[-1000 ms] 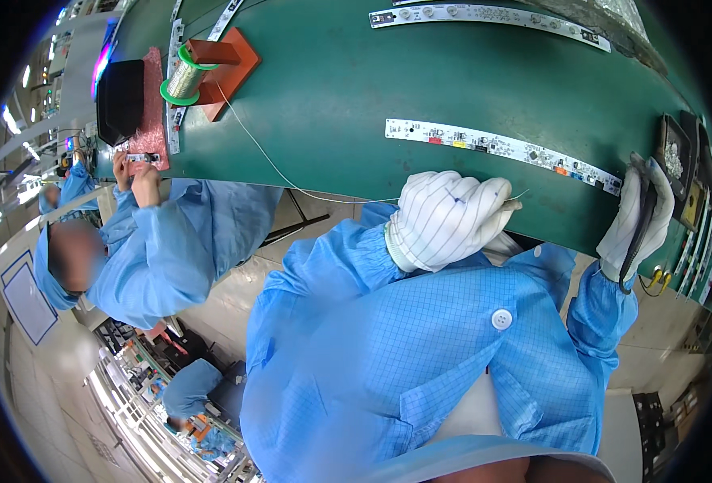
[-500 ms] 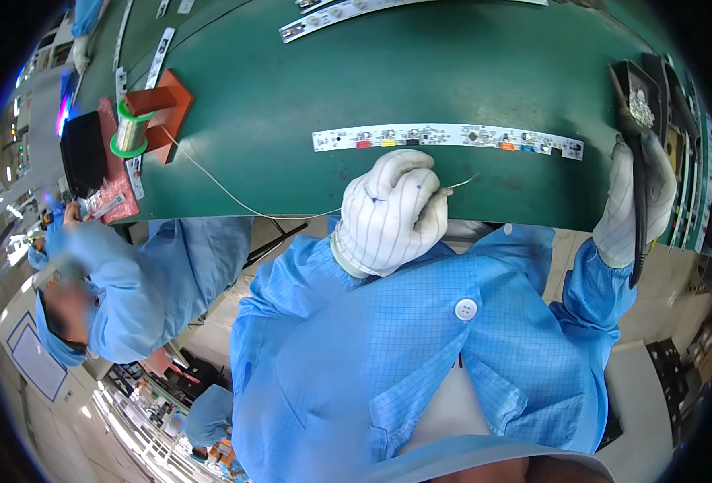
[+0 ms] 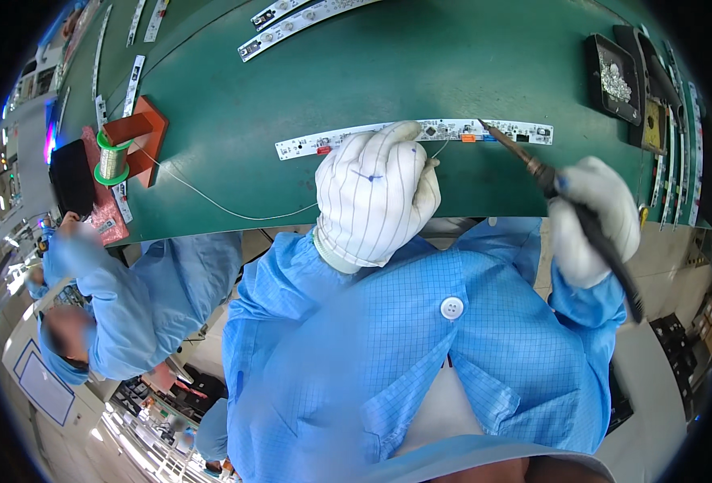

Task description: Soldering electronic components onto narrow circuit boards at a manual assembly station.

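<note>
A long narrow white circuit board [image 3: 521, 130] lies across the green table in front of me. My left hand [image 3: 376, 193], in a striped white glove, is closed on a thin solder wire [image 3: 235, 213] and covers part of the board. The wire's free end reaches the board near the orange connector. It trails left to a green-rimmed spool [image 3: 113, 163] on a red-brown stand [image 3: 153, 141]. My right hand [image 3: 596, 221], also gloved, is closed around a black-handled soldering iron [image 3: 543, 173]. The iron's tip points at the board, right of the orange connector; contact cannot be made out.
More long boards [image 3: 300, 28] lie at the far side and along the left. At the right stand a black tray [image 3: 613, 76] with silvery bits and several upright boards [image 3: 682, 161]. A co-worker in blue [image 3: 143, 298] sits at the left, near a pink wrap [image 3: 108, 221].
My right hand has brought the soldering iron from the tray at the right to the board. My left hand has moved forward over the board with the wire.
</note>
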The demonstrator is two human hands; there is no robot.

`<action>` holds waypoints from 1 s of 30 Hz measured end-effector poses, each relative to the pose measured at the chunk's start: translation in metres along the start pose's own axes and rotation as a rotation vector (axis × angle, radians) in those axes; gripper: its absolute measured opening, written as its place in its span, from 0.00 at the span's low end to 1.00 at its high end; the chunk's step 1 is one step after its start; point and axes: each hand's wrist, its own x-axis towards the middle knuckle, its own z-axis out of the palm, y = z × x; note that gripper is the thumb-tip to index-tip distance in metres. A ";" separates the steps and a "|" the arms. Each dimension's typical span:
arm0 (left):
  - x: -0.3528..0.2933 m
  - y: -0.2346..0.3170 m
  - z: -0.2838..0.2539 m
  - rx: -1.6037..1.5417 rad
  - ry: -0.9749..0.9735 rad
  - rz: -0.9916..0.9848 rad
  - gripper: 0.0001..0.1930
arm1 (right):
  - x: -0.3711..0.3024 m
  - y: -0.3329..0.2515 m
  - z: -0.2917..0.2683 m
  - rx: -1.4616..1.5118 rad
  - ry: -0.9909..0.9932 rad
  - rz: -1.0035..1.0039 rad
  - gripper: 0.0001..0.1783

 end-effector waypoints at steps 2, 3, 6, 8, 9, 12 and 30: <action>-0.002 -0.002 0.003 -0.002 -0.003 -0.002 0.08 | -0.006 -0.007 0.007 -0.022 0.034 -0.163 0.16; -0.005 -0.006 0.008 0.033 -0.009 0.012 0.09 | -0.012 -0.002 0.012 0.010 0.058 -0.218 0.16; -0.008 -0.008 0.013 0.095 -0.033 0.010 0.11 | -0.025 -0.003 0.029 -0.032 0.073 -0.241 0.15; -0.005 -0.008 0.016 0.105 -0.050 -0.001 0.11 | -0.030 -0.006 0.034 -0.094 0.032 -0.206 0.15; -0.005 -0.009 0.017 0.107 -0.059 0.000 0.11 | -0.033 -0.006 0.038 -0.122 0.028 -0.198 0.15; -0.004 -0.009 0.019 0.110 -0.058 0.005 0.11 | -0.037 -0.003 0.045 -0.137 0.021 -0.214 0.16; -0.012 -0.014 0.020 0.232 0.054 0.076 0.14 | -0.039 -0.002 0.056 -0.170 -0.032 -0.210 0.14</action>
